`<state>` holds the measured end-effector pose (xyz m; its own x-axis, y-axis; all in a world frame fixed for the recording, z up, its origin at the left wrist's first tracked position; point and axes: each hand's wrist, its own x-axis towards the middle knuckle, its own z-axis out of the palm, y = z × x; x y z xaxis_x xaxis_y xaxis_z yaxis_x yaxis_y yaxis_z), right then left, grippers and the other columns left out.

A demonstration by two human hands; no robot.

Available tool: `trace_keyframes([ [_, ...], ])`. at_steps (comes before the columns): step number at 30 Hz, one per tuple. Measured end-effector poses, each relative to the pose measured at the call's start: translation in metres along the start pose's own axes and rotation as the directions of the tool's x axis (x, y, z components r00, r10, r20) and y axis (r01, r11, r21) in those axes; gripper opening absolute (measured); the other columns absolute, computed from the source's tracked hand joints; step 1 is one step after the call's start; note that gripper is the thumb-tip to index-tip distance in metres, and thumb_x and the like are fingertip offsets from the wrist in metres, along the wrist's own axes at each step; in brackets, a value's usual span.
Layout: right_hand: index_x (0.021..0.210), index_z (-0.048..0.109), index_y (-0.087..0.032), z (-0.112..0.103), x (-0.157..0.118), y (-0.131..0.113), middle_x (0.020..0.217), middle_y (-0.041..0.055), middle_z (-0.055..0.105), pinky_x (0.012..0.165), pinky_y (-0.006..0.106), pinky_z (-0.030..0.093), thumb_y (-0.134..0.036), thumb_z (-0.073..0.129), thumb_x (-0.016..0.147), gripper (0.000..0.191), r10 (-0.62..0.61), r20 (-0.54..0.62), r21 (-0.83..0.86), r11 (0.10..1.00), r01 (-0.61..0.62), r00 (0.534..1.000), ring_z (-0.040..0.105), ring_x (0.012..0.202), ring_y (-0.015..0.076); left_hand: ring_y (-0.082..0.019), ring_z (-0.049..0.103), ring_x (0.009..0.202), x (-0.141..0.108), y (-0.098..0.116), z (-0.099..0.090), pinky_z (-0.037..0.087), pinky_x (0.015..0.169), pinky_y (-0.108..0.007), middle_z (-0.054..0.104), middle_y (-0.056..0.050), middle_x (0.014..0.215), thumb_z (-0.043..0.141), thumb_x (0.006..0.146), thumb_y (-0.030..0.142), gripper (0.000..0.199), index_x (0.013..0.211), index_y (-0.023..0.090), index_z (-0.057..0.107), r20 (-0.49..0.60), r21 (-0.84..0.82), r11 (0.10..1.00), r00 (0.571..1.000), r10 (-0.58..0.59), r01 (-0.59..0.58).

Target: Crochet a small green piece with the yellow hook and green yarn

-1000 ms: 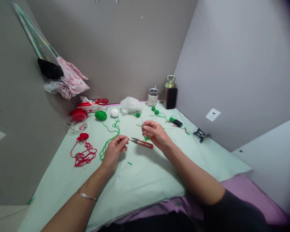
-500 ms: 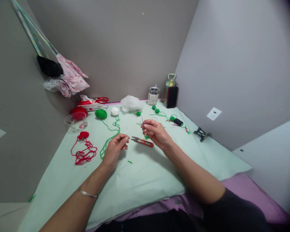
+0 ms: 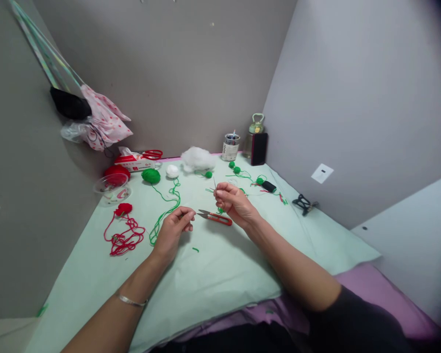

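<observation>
My right hand [image 3: 235,202] pinches a thin needle [image 3: 214,183] that points upward from its fingertips. My left hand [image 3: 175,230] is closed, thumb against forefinger; whatever sits between them is too small to make out. Orange thread snips [image 3: 222,219] lie on the cloth between the two hands, tips towards my left fingers. Left of my left hand runs loose green yarn [image 3: 165,213], leading up to a green yarn ball [image 3: 151,176]. A short green yarn scrap [image 3: 195,249] rests nearer to me.
Red yarn [image 3: 127,238] lies tangled at left, near a clear plastic tub [image 3: 112,189]. White stuffing [image 3: 197,159], a pen can [image 3: 230,147], a bottle [image 3: 256,126] and a phone [image 3: 259,149] stand along the back. A black clip [image 3: 305,204] is at right.
The view has shifted slightly, so things appear a little further left. Both hands keep nearly the same pose, the needle still upright in my right fingers.
</observation>
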<state>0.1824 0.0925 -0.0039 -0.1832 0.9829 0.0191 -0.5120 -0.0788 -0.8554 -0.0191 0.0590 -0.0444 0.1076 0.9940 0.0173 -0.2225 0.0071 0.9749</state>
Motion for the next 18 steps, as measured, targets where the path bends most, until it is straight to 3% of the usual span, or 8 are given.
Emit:
trace_keyframes([
  [18,0.082,0.067,-0.019,0.0023,-0.0021,-0.0035,0.068,-0.0061,0.056,0.054,0.019,0.043,-0.026,0.095,0.057,0.037,0.000,-0.011,0.004,1.000,0.000,1.000,0.047,0.059,0.0056,-0.007,0.048,0.058,0.0015,-0.0010,-0.0022,0.042,0.061,-0.022,0.058,0.003,0.076,0.079,0.079,0.042,0.027,0.084,0.017,0.069,-0.021,0.007,1.000,1.000,-0.002,0.002],
])
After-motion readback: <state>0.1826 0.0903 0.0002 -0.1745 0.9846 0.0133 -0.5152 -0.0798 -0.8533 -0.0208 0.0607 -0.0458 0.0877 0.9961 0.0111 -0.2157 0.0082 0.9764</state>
